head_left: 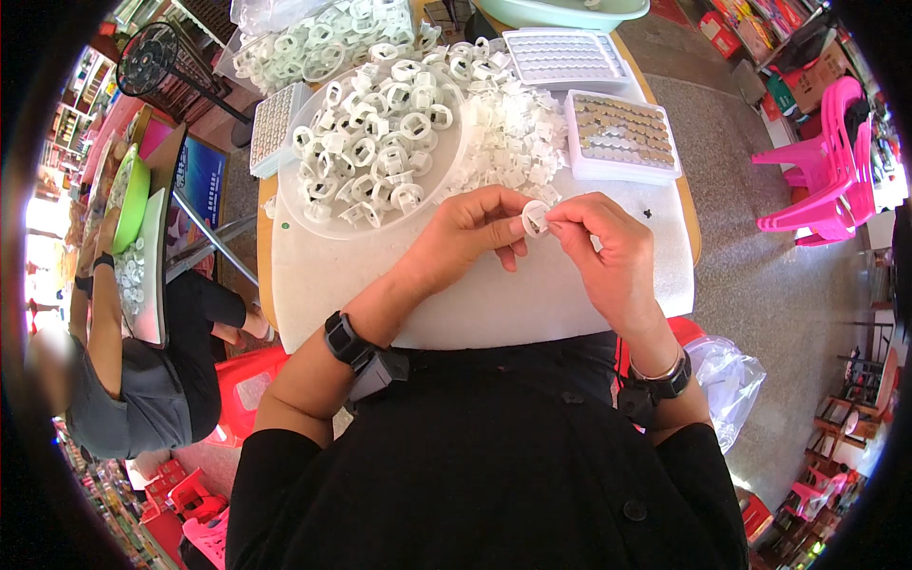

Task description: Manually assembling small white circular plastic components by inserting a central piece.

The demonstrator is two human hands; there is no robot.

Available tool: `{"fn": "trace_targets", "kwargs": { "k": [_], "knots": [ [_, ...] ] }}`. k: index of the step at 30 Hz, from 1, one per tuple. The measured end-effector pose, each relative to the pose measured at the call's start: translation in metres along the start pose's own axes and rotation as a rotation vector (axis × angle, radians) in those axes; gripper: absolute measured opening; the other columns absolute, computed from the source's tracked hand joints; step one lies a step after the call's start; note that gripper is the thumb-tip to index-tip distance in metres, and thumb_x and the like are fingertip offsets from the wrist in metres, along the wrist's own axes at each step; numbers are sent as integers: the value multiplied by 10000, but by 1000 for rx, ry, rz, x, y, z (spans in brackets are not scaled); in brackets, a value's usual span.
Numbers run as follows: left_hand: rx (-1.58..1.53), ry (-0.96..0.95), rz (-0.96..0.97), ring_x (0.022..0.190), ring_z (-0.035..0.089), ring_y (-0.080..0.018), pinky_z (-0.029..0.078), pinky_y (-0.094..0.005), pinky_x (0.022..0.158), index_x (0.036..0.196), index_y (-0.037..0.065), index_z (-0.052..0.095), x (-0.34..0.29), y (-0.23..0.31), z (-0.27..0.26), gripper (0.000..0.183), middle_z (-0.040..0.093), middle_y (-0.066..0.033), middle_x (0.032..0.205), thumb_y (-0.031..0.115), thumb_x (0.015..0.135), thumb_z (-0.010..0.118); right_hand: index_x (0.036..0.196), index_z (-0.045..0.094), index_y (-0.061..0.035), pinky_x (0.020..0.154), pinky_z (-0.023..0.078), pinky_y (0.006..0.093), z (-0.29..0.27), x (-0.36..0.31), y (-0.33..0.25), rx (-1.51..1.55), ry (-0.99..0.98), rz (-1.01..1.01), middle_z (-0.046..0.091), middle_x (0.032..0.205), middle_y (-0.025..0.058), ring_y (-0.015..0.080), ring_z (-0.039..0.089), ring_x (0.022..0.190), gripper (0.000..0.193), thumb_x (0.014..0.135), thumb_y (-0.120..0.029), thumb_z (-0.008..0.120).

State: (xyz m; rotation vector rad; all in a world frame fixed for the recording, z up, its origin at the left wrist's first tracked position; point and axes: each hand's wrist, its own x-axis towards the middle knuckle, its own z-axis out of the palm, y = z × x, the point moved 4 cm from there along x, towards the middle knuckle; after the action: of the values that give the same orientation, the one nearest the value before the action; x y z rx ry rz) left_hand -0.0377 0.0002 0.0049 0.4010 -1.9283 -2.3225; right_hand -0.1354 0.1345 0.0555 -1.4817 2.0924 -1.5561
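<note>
Above the front part of the white-topped table, my left hand pinches a small round white plastic part between thumb and fingers. My right hand comes at that part from the right, its thumb and index finger pressed together at the part's edge. Whatever lies between those right fingertips is too small to make out. Just beyond my hands, loose small translucent white plastic pieces lie heaped. To their left, a round clear tray holds many white ring-shaped parts with dark centres.
At the right stands a white tray with rows of small brownish discs; another white tray sits behind it. A box of small pieces is at the left. A co-worker works beside a green basin. Pink chairs stand right.
</note>
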Motion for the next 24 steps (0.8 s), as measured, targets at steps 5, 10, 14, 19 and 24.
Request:
{"fn": "trace_targets", "kwargs": {
  "k": [5, 10, 14, 19, 24],
  "knots": [
    [24, 8, 17, 662, 594, -122, 495, -243, 622, 1071, -3, 591, -1, 0, 1, 206, 607, -52, 786, 136, 919, 577, 918, 625, -19, 570, 462, 271, 1, 1, 2, -19, -7, -64, 609, 789, 79, 170, 595, 643, 105, 817, 8, 629],
    [41, 16, 25, 662, 594, -118, 496, -246, 623, 1060, -2, 595, -1, 3, 1, 198, 606, -47, 784, 133, 916, 582, 970, 606, 4, 567, 446, 216, 5, -1, 26, 477, -141, 460, 600, 779, 26, 68, 543, 651, 156, 827, -44, 648],
    [44, -61, -3, 673, 600, -122, 503, -249, 620, 1056, -4, 591, -3, 1, 4, 202, 613, -51, 793, 143, 918, 581, 977, 609, 5, 620, 463, 220, 8, 0, 26, 543, -209, 559, 603, 807, 10, 66, 541, 670, 139, 856, -63, 601],
    [32, -29, -27, 680, 607, -133, 510, -253, 617, 1065, -6, 583, -1, 0, 1, 207, 617, -60, 803, 142, 921, 575, 1003, 617, -9, 589, 458, 214, 9, -1, 19, 367, -91, 456, 607, 779, 25, 70, 554, 667, 174, 836, -50, 638],
    [-19, -8, 3, 677, 607, -128, 508, -255, 624, 1080, -19, 591, -2, 1, 0, 226, 611, -56, 788, 134, 914, 582, 1019, 636, -39, 622, 486, 258, 7, 5, 6, 121, -12, 161, 617, 850, 60, 137, 602, 715, 212, 808, -15, 644]
  ]
}}
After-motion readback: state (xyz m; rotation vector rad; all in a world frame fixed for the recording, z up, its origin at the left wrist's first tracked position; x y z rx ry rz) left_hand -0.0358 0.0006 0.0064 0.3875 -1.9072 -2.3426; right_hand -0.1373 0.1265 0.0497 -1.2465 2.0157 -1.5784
